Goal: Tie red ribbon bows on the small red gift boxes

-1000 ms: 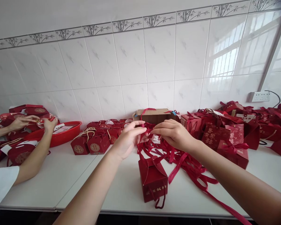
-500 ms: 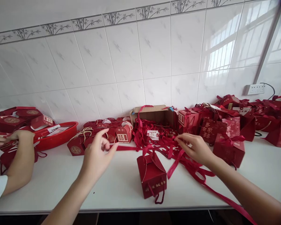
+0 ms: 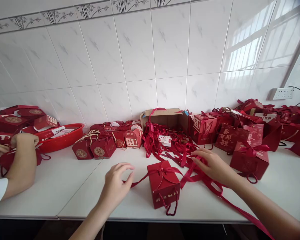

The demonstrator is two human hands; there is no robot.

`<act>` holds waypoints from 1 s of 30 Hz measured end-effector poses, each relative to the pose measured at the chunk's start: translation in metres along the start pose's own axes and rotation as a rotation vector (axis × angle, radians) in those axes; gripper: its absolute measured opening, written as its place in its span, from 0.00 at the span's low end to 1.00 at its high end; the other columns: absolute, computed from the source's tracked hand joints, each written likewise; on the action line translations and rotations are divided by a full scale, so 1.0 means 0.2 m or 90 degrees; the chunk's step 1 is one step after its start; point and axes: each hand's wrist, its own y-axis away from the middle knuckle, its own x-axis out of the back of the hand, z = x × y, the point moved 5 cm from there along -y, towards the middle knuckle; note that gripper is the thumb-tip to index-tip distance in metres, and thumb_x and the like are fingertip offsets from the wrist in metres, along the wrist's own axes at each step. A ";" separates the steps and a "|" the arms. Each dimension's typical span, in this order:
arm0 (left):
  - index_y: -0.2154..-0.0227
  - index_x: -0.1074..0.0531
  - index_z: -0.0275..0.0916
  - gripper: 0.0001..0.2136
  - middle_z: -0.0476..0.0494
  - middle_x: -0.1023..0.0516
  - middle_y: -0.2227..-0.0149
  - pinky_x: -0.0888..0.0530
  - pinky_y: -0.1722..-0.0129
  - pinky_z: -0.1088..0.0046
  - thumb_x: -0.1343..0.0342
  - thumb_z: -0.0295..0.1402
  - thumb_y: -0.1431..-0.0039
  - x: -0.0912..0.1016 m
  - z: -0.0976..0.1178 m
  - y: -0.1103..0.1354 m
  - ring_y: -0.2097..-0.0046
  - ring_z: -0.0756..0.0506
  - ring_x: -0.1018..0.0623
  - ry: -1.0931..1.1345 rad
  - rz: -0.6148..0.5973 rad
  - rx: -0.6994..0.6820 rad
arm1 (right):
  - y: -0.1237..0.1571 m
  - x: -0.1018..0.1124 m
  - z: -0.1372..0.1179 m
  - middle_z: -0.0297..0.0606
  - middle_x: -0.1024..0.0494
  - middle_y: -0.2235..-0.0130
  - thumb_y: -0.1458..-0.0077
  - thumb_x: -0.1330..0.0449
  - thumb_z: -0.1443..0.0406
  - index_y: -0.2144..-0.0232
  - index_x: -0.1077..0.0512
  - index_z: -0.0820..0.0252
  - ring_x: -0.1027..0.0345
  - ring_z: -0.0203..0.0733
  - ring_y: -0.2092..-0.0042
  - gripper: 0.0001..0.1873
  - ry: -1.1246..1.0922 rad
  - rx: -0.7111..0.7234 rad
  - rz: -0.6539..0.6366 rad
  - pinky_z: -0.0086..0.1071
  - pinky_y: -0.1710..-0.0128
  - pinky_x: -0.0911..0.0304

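Observation:
A small red gift box (image 3: 164, 185) with gold characters and a cord handle stands near the front edge of the white counter (image 3: 65, 190). A red ribbon (image 3: 140, 180) crosses its top flaps and runs out to both sides. My left hand (image 3: 117, 181) sits just left of the box, fingers curled and pinching the ribbon's left end. My right hand (image 3: 213, 164) is to the right of the box, fingers bent onto the ribbon among a tangle of loose red ribbons (image 3: 170, 146).
An open cardboard box (image 3: 165, 117) stands against the tiled wall behind the ribbons. Several red gift boxes (image 3: 100, 146) sit at the left, more boxes and bags (image 3: 250, 143) at the right. Another person's hands (image 3: 22, 143) work by a red basin (image 3: 62, 138) at far left.
Both my hands came down from the ribbon pile towards the counter's front. The ribbon now lies across the gift box's top, stretched between my hands. The camera tilted down slightly.

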 end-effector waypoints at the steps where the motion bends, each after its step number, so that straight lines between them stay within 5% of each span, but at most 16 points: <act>1: 0.66 0.28 0.43 0.07 0.41 0.24 0.57 0.35 0.48 0.62 0.47 0.37 0.45 -0.03 0.05 0.00 0.50 0.39 0.28 0.075 -0.023 0.005 | -0.01 -0.02 -0.05 0.45 0.26 0.55 0.38 0.52 0.55 0.59 0.28 0.59 0.32 0.48 0.54 0.18 -0.064 0.014 -0.021 0.41 0.53 0.39; 6: 0.67 0.35 0.41 0.13 0.44 0.29 0.60 0.35 0.50 0.65 0.41 0.41 0.51 -0.19 0.17 0.00 0.52 0.41 0.29 0.253 -0.149 0.117 | -0.04 -0.22 -0.21 0.38 0.28 0.66 0.39 0.54 0.48 0.67 0.32 0.59 0.34 0.41 0.64 0.23 -0.336 -0.010 -0.157 0.35 0.63 0.38; 12: 0.68 0.43 0.42 0.19 0.50 0.31 0.65 0.32 0.66 0.72 0.38 0.40 0.56 -0.30 0.16 0.00 0.67 0.48 0.28 0.399 -0.232 0.254 | -0.06 -0.42 -0.19 0.27 0.36 0.74 0.51 0.39 0.46 0.69 0.38 0.59 0.45 0.29 0.75 0.24 -0.587 -0.159 -0.303 0.25 0.76 0.49; 18: 0.71 0.31 0.37 0.15 0.43 0.24 0.67 0.31 0.63 0.69 0.39 0.45 0.52 -0.29 0.21 0.02 0.62 0.43 0.26 0.444 -0.334 0.213 | -0.03 -0.38 -0.20 0.27 0.38 0.76 0.52 0.37 0.49 0.76 0.38 0.60 0.50 0.28 0.77 0.22 -0.562 -0.157 -0.379 0.25 0.78 0.56; 23: 0.77 0.30 0.37 0.18 0.47 0.27 0.75 0.30 0.68 0.70 0.40 0.49 0.54 -0.32 0.20 0.04 0.67 0.43 0.26 0.429 -0.268 0.195 | -0.01 -0.32 -0.26 0.28 0.37 0.76 0.54 0.35 0.49 0.78 0.39 0.59 0.45 0.30 0.74 0.23 -0.599 -0.112 -0.386 0.26 0.74 0.49; 30: 0.66 0.26 0.38 0.17 0.43 0.21 0.66 0.27 0.60 0.68 0.37 0.45 0.54 -0.31 0.25 0.06 0.59 0.40 0.23 0.564 -0.307 0.220 | -0.01 -0.33 -0.24 0.27 0.42 0.77 0.48 0.42 0.46 0.78 0.39 0.59 0.53 0.30 0.76 0.24 -0.625 -0.183 -0.348 0.26 0.78 0.55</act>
